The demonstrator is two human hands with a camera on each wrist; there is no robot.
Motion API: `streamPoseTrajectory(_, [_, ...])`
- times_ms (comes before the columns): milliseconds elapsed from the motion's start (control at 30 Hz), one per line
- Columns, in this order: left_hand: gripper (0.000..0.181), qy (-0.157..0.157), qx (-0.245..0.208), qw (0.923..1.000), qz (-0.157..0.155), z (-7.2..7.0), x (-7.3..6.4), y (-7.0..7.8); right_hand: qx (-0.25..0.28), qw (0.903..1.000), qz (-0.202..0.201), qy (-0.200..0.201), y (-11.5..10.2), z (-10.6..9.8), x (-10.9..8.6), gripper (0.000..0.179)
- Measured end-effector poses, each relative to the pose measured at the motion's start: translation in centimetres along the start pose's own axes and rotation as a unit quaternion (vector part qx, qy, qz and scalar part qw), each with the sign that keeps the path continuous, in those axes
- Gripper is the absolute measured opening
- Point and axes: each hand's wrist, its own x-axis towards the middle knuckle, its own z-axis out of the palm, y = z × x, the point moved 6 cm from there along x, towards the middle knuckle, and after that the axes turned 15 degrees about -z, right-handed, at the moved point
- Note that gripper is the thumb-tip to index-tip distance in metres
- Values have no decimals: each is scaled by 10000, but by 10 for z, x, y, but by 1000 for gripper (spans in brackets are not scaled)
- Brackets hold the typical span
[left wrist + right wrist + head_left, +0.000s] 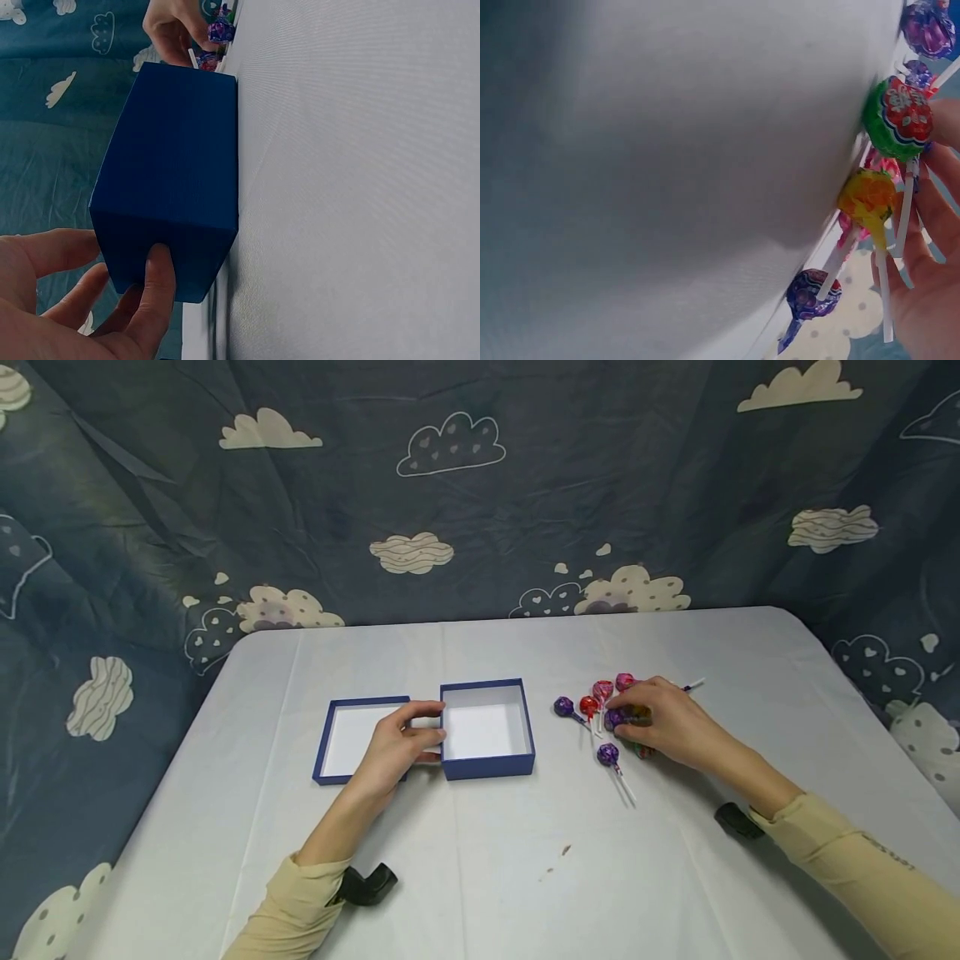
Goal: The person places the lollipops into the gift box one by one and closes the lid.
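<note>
My left hand [401,735] touches the left wall of an open blue box [487,767] with white inside; in the left wrist view its fingertips [158,259] lie against the box's side. The blue-edged lid [324,743] lies left of the box, partly under this hand. Over a group of wrapped lollipops, my right hand [671,720] pinches a purple lollipop [614,719] between thumb and fingers. Close by that hand are a green-and-red lollipop [900,120] and a yellow-orange one [868,199]. Left of it lie a red lollipop [588,705] and a pink one [602,690].
Another purple lollipop [563,707] lies at the group's left, and one more purple lollipop [608,755] points its stick toward the front. A white cloth covers the table [375,860]. Small brown specks [566,850] mark it near the front. A dark cloud-print curtain [337,510] hangs behind.
</note>
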Motion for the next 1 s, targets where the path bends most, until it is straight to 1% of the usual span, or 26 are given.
streamPoseTrajectory(200, [44,22,-10,10000,-15,0,0,0,115,9997,219,38,-2,-4,0,35])
streamPoseTrajectory(333, [44,33,17,10000,-26,0,0,-1,182,9994,281,70,-4,-6,0,37])
streamPoseTrajectory(667, [43,82,61,9999,-37,0,1,-2,408,9978,-9,528,-14,-14,-1,38])
streamPoseTrajectory(1000, [44,92,60,9999,-37,1,0,-1,587,9954,31,754,-22,-20,-2,38])
